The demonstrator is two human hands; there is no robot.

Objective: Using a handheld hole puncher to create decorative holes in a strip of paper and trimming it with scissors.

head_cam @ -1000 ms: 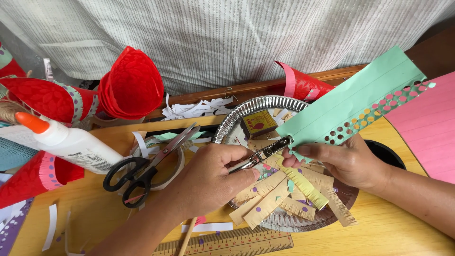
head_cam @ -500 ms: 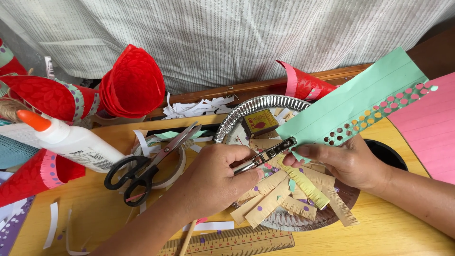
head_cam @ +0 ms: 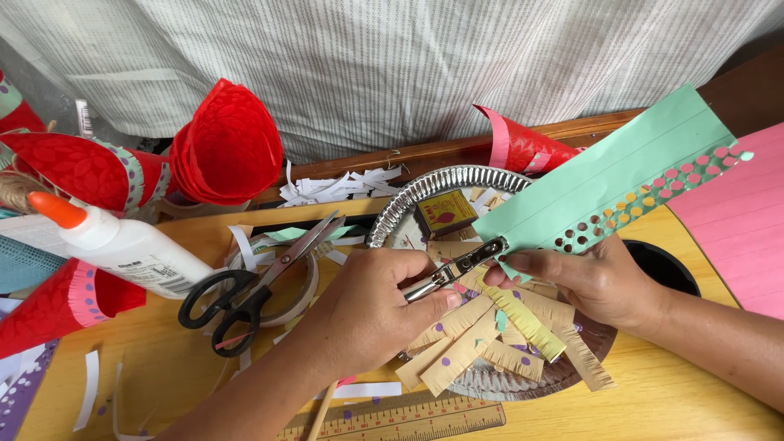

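A: What are we gripping?

B: Our left hand (head_cam: 371,314) is squeezing the punch (head_cam: 456,268) onto the green strip's (head_cam: 608,186) lower end, above the foil plate (head_cam: 441,189).

A: And our right hand (head_cam: 592,282)?

B: It is pinching that strip there. Scissors (head_cam: 253,286) are lying on the tabletop (head_cam: 670,400).

Shiny metal hole punch (head_cam: 456,269), matt green paper strip (head_cam: 604,181), crinkly foil plate (head_cam: 425,196), smooth yellow wood table (head_cam: 653,400), glossy plastic glue bottle (head_cam: 122,245).
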